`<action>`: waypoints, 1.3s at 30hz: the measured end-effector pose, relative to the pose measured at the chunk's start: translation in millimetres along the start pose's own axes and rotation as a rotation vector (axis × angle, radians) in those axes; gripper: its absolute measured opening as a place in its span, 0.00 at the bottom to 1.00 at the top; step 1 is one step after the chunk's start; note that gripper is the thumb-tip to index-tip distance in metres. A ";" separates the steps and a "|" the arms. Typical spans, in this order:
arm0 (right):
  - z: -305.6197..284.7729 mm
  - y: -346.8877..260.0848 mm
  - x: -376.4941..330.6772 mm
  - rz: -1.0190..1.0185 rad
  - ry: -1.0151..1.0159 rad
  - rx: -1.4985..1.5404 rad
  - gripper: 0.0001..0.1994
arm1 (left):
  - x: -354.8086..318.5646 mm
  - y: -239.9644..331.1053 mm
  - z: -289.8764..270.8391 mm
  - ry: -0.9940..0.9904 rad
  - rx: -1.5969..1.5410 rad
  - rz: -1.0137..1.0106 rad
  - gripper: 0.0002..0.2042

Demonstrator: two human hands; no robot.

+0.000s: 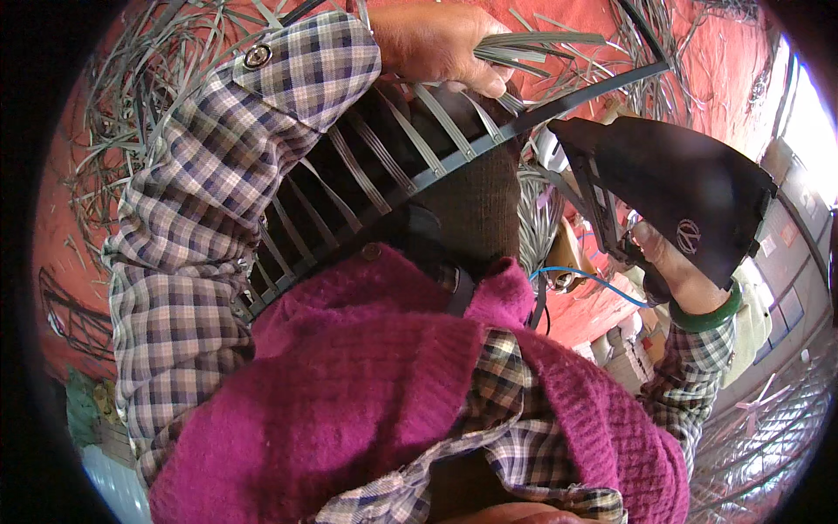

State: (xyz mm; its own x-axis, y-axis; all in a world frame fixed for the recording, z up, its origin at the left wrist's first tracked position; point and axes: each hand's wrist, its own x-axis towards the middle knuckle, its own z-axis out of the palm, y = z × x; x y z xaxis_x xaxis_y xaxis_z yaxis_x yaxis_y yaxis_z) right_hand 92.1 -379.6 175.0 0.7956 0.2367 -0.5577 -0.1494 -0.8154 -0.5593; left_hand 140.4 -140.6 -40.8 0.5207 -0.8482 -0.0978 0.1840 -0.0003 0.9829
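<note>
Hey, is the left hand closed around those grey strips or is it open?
Closed. The left hand has its fingers curled over a bundle of grey strips, the thumb pressed on the curved dark frame bar beneath.

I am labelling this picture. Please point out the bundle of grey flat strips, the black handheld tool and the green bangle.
bundle of grey flat strips [537, 44], head view, middle.
black handheld tool [690, 188], head view, body.
green bangle [707, 316], head view, band.

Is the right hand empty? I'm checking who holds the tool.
No, the right hand grips a dark stapler-like tool, while the left hand holds grey strips.
</note>
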 end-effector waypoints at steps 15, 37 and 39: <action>-1.5 -1.4 0.4 -0.054 -0.072 -0.118 0.17 | 9.0 9.8 -0.5 -0.020 0.316 -0.201 0.15; -7.2 -2.4 3.1 -0.287 -0.216 -0.491 0.18 | 6.9 24.1 4.9 0.051 0.571 -0.242 0.20; -7.9 -2.1 3.3 -0.316 -0.233 -0.531 0.19 | 7.0 25.9 5.3 0.034 0.588 -0.238 0.21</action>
State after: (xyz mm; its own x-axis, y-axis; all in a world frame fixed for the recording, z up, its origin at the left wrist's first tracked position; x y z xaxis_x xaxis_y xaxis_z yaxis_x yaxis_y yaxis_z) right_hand 99.7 -381.3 179.2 0.5969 0.5669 -0.5677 0.4280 -0.8235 -0.3724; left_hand 144.4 -149.4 -15.2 0.5498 -0.7716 -0.3199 -0.1859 -0.4863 0.8538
